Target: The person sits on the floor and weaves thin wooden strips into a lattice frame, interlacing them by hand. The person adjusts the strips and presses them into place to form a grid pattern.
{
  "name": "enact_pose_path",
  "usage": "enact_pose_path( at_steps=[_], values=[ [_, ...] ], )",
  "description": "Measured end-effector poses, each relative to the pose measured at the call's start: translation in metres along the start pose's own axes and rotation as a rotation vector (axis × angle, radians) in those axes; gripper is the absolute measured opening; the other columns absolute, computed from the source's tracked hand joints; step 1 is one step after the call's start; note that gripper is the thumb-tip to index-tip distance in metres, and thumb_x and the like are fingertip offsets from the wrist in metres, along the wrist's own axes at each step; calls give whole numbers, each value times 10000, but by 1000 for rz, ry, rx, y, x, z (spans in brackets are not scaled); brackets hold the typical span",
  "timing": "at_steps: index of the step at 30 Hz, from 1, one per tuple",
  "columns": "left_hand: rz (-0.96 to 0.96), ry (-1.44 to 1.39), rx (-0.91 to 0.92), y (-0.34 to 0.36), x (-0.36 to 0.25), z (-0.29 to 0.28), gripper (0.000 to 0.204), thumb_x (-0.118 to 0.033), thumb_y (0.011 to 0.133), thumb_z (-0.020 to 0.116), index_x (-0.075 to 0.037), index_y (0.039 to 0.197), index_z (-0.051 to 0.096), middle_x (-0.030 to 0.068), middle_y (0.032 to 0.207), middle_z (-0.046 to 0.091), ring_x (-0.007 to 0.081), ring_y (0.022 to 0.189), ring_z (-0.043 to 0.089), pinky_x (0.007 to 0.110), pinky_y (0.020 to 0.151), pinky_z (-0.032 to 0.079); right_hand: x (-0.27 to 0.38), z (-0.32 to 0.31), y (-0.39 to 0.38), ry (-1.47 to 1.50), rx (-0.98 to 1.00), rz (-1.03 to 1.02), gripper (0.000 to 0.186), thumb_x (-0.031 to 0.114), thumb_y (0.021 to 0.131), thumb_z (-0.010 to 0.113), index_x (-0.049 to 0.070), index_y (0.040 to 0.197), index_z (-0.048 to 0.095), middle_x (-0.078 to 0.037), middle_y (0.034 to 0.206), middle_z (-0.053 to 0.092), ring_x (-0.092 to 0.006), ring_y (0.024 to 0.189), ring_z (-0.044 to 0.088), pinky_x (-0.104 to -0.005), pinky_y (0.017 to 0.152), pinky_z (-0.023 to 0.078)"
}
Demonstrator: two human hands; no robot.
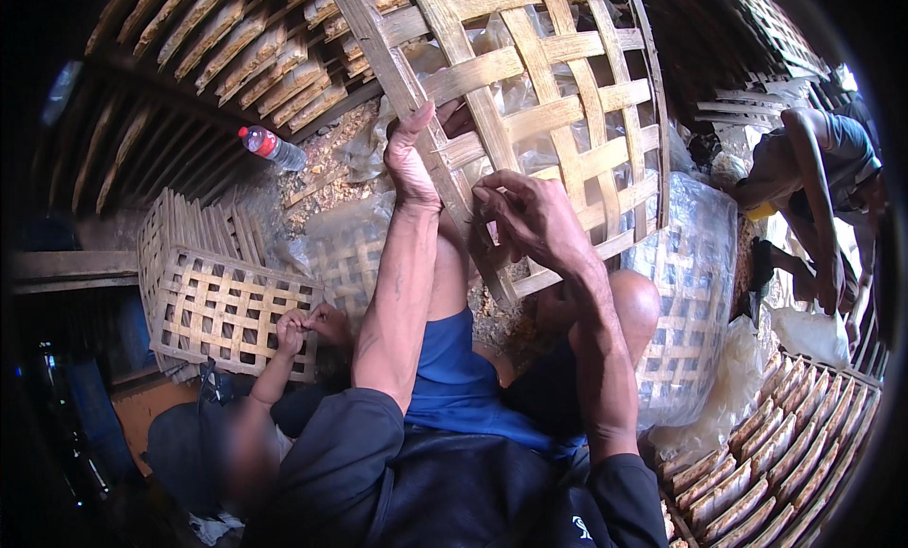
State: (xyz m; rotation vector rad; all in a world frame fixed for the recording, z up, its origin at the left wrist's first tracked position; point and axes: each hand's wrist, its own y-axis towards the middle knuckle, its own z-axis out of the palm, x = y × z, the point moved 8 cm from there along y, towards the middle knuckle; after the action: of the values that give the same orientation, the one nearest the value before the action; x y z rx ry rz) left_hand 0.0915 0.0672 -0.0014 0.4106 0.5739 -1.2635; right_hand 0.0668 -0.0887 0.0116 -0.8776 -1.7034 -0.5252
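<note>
A woven bamboo panel (544,118) with a wooden rim is tilted up before me, reaching past the top of the view. My left hand (413,165) grips its left rim, thumb along the near face and fingers partly hidden behind the slats. Lower on the same rim, the fingers of my right hand (537,217) are pinched together against the wood. Whatever lies between those fingertips is too small to make out. The panel's lower corner hangs above my knees.
At left, a person's hands (301,329) work by a stack of woven panels (232,307). A red-capped bottle (272,148) lies near racks of slabs (284,80). Plastic covers a woven panel (686,293) at right. Another person (823,160) bends farther right, above a slatted rack (771,453).
</note>
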Motion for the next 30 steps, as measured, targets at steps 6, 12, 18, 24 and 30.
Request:
enact_pose_path(
  at_steps=[6,12,18,24,30],
  values=[
    [72,59,-40,-1,-2,2,649,-313,872,696,94,1352,536,263,1258,652,372,1151,664,515,1027,543,6,-5,1,34,-95,-23,238,226,1042,637,0,1095,688,-57,636,637,-90,524,594,-286,475,468],
    [57,17,-25,1,-6,-3,699,-331,865,716,106,1369,509,276,1259,645,377,1145,665,529,1029,542,8,-18,-10,98,-103,-78,209,179,1023,650,-17,1082,691,-98,621,676,-115,564,667,-297,525,527],
    [103,-27,23,2,-10,-1,755,-319,844,736,65,1431,455,255,1284,606,382,1177,636,554,1045,525,17,-1,-19,-340,-92,-238,112,163,969,699,79,1042,716,-125,751,722,-228,690,747,-353,613,572],
    [136,-10,-39,4,-11,-6,760,-333,839,740,56,1430,463,242,1283,598,369,1202,614,555,1064,503,18,9,-22,-499,-160,-338,145,213,970,665,133,1090,658,-146,790,707,-344,691,713,-439,605,568],
    [57,-115,-10,4,-2,-4,706,-312,861,712,76,1405,482,247,1262,629,371,1176,636,531,1053,508,32,18,-15,-569,-323,-426,177,195,975,650,104,1122,615,-141,819,708,-324,674,712,-416,567,563]
  ],
)
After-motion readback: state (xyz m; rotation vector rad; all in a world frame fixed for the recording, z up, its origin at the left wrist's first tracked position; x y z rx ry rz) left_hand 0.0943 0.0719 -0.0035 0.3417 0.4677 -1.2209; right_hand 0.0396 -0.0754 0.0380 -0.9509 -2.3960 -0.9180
